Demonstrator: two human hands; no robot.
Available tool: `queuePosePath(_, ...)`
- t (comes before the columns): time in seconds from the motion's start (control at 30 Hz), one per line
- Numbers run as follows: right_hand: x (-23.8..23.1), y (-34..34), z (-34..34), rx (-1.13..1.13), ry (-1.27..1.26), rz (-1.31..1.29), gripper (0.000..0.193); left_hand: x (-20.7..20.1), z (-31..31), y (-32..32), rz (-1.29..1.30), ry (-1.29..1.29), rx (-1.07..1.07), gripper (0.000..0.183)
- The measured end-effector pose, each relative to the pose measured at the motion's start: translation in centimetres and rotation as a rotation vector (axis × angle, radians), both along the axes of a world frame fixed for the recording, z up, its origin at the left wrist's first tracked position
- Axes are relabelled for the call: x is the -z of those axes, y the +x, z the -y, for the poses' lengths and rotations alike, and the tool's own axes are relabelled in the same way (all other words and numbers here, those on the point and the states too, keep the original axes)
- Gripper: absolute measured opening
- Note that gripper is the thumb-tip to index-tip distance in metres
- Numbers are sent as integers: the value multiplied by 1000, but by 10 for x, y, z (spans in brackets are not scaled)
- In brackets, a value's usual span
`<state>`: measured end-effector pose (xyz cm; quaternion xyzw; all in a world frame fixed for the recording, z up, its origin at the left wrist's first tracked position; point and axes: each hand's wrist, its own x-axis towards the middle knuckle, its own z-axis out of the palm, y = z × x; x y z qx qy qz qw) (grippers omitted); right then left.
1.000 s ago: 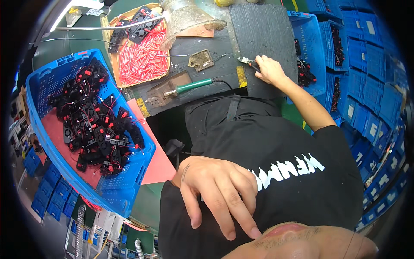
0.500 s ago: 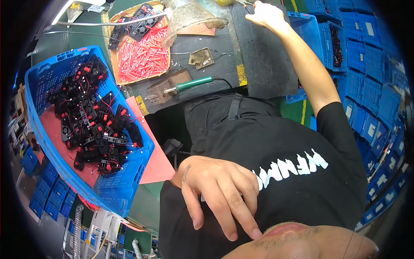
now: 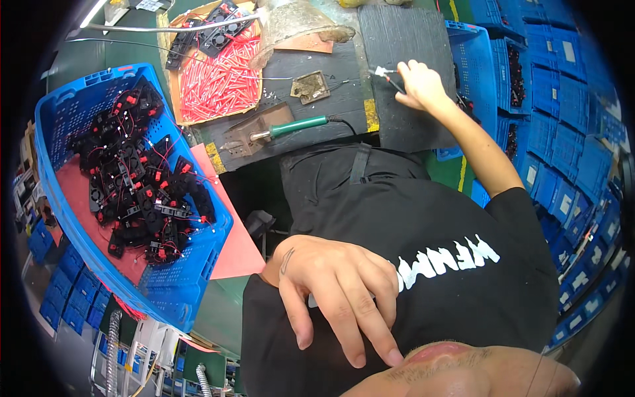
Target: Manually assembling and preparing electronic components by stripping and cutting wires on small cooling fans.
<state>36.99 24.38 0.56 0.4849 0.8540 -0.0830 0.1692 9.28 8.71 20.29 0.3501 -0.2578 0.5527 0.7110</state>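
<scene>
My right hand (image 3: 422, 86) is over the black mat (image 3: 403, 40) at the right end of the bench. Its fingers are closed on a thin dark piece with a white tip (image 3: 381, 71), like a wire lead with a small white connector; its exact kind is too small to tell. My left hand (image 3: 340, 291) is raised in front of my black shirt, fingers stretched out and a little apart, holding nothing. On the bench between them lies a green-handled soldering iron (image 3: 297, 126), its tip on a metal rest (image 3: 268, 122).
At the left stands a blue crate (image 3: 198, 281) of black fans with red parts and wires. A cardboard box (image 3: 175, 99) holds red-and-white tubes under several black fans. Beside it are a cloudy plastic hood (image 3: 297, 26) and a small tray (image 3: 309, 87). Blue crates (image 3: 549, 86) stack at the right.
My right hand has come back from the bench's far edge toward me, and a white-tipped piece now shows in its fingers. My left hand stays nearly where it was.
</scene>
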Motion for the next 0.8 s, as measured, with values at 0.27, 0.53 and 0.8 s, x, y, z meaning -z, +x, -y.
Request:
queuePosePath(0.27, 24, -2, 18, 17, -28, 112, 62, 0, 0, 2, -22, -3, 11, 48)
queuePosePath(0.53, 38, 2, 20, 147, -254, 52, 50, -1, -2, 5, -8, 0, 13, 47)
queuePosePath(0.8, 40, 4, 21, 140, -260, -8, 49, -2, -4, 4, -15, 9, 8, 48)
